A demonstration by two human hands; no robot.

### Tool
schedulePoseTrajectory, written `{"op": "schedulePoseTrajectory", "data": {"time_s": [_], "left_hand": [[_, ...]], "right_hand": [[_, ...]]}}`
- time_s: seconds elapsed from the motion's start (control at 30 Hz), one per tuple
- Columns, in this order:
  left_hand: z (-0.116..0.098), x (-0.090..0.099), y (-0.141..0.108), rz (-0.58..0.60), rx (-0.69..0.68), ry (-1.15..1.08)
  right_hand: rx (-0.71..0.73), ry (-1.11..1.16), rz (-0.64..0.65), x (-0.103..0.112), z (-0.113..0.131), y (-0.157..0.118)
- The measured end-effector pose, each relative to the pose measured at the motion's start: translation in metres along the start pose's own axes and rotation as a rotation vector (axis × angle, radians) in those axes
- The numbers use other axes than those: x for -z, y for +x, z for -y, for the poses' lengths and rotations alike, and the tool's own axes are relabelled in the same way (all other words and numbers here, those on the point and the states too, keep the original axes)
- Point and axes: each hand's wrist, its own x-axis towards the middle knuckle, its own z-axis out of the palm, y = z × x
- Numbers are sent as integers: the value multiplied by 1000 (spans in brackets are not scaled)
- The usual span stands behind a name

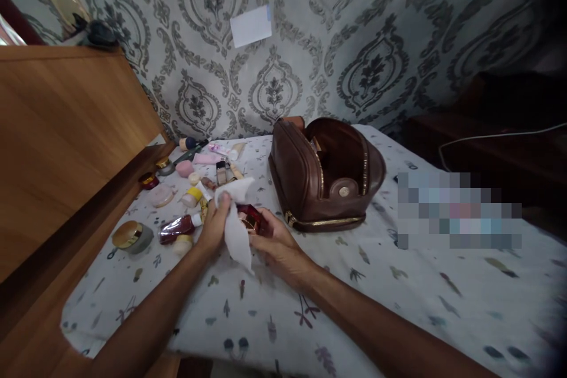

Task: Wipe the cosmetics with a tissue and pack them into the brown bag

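Observation:
My left hand point(216, 225) is closed on a white wipe point(239, 242), which hangs down between the two hands. In my right hand point(279, 248) is a dark red cosmetic container point(253, 218) with a gold-coloured part, its exact kind partly hidden by the fingers. The wipe lies against the container's left side. Just left of my left hand are a clear tube of dark red liquid point(176, 229) and a small cream-lidded jar point(182, 245). A brown toiletry bag point(295, 180) stands unzipped beyond my right hand, its inside mostly dark.
Several cosmetics lie at the left, among them a gold-lidded jar point(128, 235), a round pink compact point(161, 195) and a yellow-ringed jar point(192, 196). A wooden panel point(75, 130) bounds the left side. A patterned wall point(274, 77) rises behind the cloth point(345, 307). A blurred patch covers something at right.

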Motion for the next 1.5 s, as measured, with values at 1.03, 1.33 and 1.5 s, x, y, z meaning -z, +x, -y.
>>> {"op": "schedulePoseTrajectory", "data": {"time_s": [1.03,1.33,1.5], "left_hand": [[-27,10,3,308,23,-17],[-20,2,3,211,105,-193],[-26,12,2,494,-150,-27]], "right_hand": [[-27,-56,116,12,-3,2],[-226,348,50,5,4,-3],[-298,532,-26,12,6,4]]}}
